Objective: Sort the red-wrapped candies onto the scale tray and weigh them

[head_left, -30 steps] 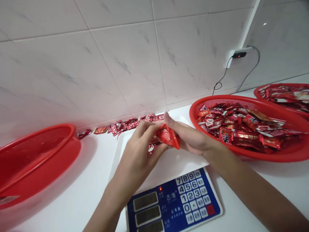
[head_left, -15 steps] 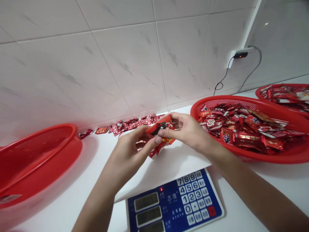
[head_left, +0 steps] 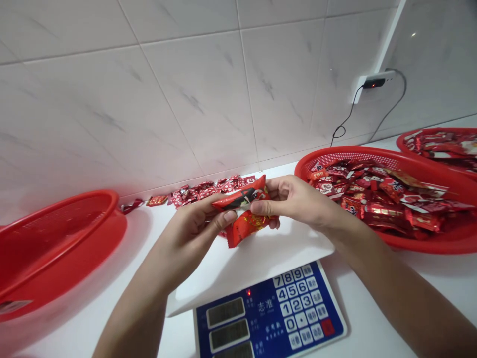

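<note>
My left hand and right hand pinch a small bunch of shiny red foil candy packets between thumbs and fingertips, above the white pan of the blue-faced electronic scale. A second ago the bunch was bunched tighter; now it sits flatter, packets showing. At three o'clock, the red plastic basket of wrapped sweets; at nine, an empty-looking red basket.

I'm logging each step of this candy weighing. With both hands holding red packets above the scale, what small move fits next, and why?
Probably lower the red packets onto the white scale pan. The left hand and right hand pinch them together just above it, the pan looks bare, and the scale's red light is lit.
</note>
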Available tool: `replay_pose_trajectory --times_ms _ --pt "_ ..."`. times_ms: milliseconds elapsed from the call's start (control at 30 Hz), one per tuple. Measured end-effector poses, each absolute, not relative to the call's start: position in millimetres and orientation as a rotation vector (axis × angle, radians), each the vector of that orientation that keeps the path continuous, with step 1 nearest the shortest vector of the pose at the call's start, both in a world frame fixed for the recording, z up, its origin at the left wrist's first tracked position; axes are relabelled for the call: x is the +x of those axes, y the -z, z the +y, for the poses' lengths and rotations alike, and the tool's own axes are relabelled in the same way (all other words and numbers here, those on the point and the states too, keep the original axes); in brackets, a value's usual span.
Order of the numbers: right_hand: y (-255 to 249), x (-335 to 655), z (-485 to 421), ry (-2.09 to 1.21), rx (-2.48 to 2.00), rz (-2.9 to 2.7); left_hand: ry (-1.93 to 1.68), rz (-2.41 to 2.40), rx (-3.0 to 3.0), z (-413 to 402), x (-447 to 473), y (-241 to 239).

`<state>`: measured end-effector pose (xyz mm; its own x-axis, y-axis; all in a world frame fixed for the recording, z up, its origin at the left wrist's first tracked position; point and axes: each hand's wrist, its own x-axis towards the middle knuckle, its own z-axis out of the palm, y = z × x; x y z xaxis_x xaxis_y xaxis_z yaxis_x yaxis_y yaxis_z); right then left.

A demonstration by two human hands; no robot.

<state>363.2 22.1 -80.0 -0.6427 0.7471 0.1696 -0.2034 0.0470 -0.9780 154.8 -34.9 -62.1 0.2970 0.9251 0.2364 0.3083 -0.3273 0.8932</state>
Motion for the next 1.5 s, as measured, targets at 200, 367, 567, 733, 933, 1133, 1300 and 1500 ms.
replay_pose_trajectory --times_ms 200,367,567,733,933,1133,1300,1500 --pt "80.4 366.9 25.0 -1.764 -0.554 -1.642 -0.967 1.167 1.871 -34.3 150.8 61.1" --pt "79.3 370.3 26.5 -1.807 -0.594 -1.652 -0.946 1.16 1.837 -35.2 151.1 57.9" --pt "80.6 369.5 28.3 -1.833 -0.581 -1.668 -0.934 1.162 1.862 -35.6 150.5 58.2" --pt "80.2 368.3 28.4 -1.806 -0.574 -1.67 -0.948 1.247 1.965 -35.6 147.3 57.2" --pt "82.8 370.6 30.4 -1.71 -0.815 -1.534 -1.166 1.691 2.354 -37.3 146.1 60.4" --pt "76.0 371.1 22.7 -1.685 -0.733 -1.524 -0.931 1.333 2.516 -40.6 149.1 58.0" --pt "77.6 370.3 25.2 -1.454 -0.656 -1.63 -1.072 1.404 2.111 -36.1 145.5 56.8" --pt "82.3 368.8 25.0 -1.486 -0.488 -1.67 -0.822 1.271 1.897 -30.1 146.2 61.9"
